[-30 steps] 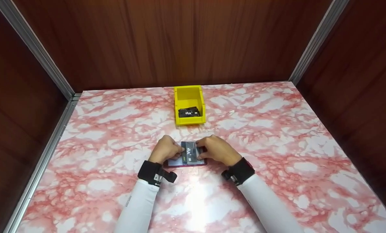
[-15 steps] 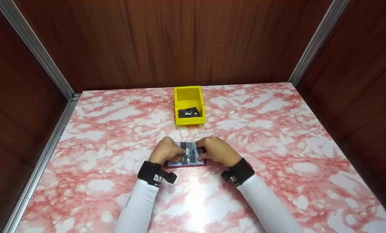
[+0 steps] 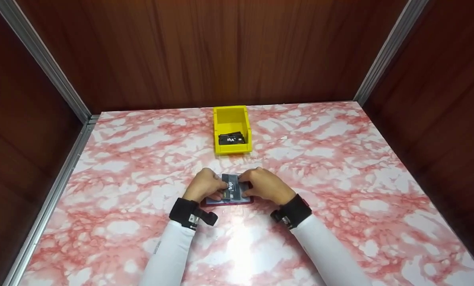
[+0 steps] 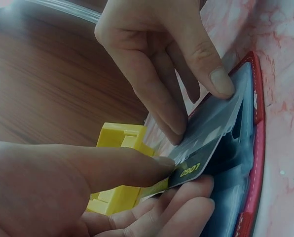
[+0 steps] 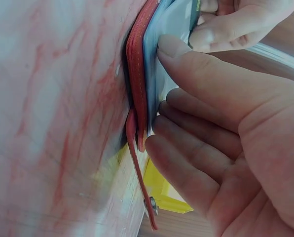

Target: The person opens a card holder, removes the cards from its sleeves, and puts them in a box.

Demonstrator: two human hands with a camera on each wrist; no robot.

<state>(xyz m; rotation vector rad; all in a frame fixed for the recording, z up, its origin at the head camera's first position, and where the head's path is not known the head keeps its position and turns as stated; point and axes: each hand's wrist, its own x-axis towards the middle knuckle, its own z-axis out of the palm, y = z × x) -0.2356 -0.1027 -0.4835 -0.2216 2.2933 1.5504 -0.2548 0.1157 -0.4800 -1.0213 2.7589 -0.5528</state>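
A card holder with a red cover (image 4: 258, 98) and clear plastic sleeves (image 4: 201, 131) lies open on the table in front of me. My left hand (image 3: 204, 184) pinches a dark card (image 4: 190, 170) between thumb and fingers; "Vip" is printed on it in the head view. Part of this card shows through the clear sleeve, which is raised at an angle from the pages beneath. On the other side, my right hand (image 3: 268, 185) holds that sleeve by its edges, thumb (image 5: 174, 47) on the near face and fingers at the far edge. The fingertips behind the sleeve are partly hidden.
Beyond the hands stands a yellow bin (image 3: 233, 149) with several black cards (image 3: 231, 139) in it. The table (image 3: 320, 159) has a red and white marbled top, with brown wood-grain panels (image 3: 229, 51) behind and at both sides. A red strap with a snap (image 5: 144, 182) sticks out from the holder.
The card and the left fingers have shifted slightly over the sleeve. My right fingers have edged a little to the left. The bin stays where it was.
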